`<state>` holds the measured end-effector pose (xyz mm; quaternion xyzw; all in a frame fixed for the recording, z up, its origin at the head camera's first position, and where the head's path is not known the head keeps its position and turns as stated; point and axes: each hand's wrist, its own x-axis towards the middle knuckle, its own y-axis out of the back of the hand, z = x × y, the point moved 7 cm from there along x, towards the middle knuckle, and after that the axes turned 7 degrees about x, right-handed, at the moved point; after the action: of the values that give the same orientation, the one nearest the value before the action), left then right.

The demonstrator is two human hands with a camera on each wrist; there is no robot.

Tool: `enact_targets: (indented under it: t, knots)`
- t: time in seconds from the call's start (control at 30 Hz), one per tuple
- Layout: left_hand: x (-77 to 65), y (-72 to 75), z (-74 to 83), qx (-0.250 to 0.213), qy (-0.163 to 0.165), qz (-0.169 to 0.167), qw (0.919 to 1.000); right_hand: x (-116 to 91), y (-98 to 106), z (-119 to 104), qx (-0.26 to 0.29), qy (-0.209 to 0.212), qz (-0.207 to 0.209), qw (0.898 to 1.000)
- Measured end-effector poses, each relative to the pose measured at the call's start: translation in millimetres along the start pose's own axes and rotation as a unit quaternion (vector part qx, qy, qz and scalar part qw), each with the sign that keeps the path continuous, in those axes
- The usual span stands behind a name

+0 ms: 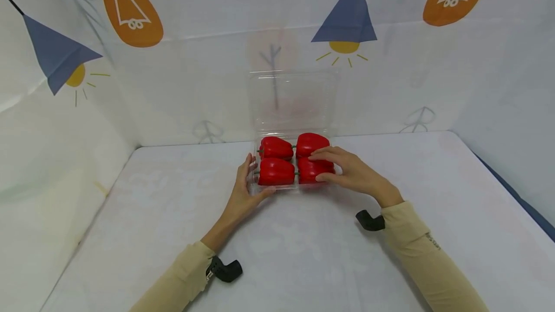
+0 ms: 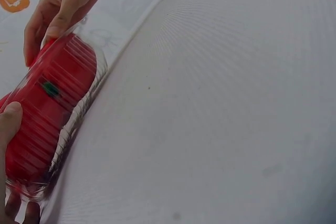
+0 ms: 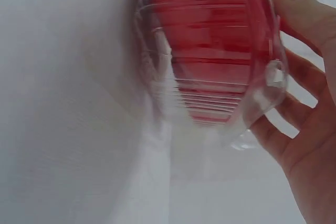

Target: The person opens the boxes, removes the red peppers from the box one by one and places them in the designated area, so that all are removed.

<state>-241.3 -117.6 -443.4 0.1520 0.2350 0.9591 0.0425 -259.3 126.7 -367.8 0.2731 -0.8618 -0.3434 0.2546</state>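
Observation:
A clear plastic clamshell container [image 1: 286, 187] stands at the table's far side, its lid [image 1: 295, 100] raised against the backdrop. Inside lie red bell peppers in two rows, among them a front left pepper [image 1: 276, 172] and a back left pepper [image 1: 276, 148]. My left hand [image 1: 243, 199] grips the container's left side, thumb at the front edge and fingers along the side. Over the front right pepper [image 1: 312, 171], my right hand [image 1: 355, 172] holds it between thumb and fingers. Ribbed container wall [image 3: 210, 98] shows close up in the right wrist view.
A white-covered table [image 1: 303, 254] lies under the container. Behind it hangs a pale backdrop [image 1: 182, 85] with printed lamps, and cloth walls rise at both sides. Black wrist mounts [image 1: 227, 271] stick out from both sleeves.

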Motion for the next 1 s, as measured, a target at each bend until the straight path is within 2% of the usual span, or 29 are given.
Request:
enact_targets:
  t: [0.37, 0.73, 1.0]
  knots:
    - [1.1, 0.6, 1.5, 0.011, -0.003, 0.001, 0.9999, -0.5, -0.2, 5.7, 0.028, -0.007, -0.03, 0.999]
    - [0.1, 1.2, 0.8, 0.02, 0.015, 0.002, 0.9997, 0.0, 0.5, -0.5, 0.023, 0.016, -0.016, 0.999]
    - [0.3, 1.4, 2.1, 0.028, -0.001, 0.006, 0.9996, -0.4, -1.1, 1.4, 0.037, -0.004, -0.032, 0.999]
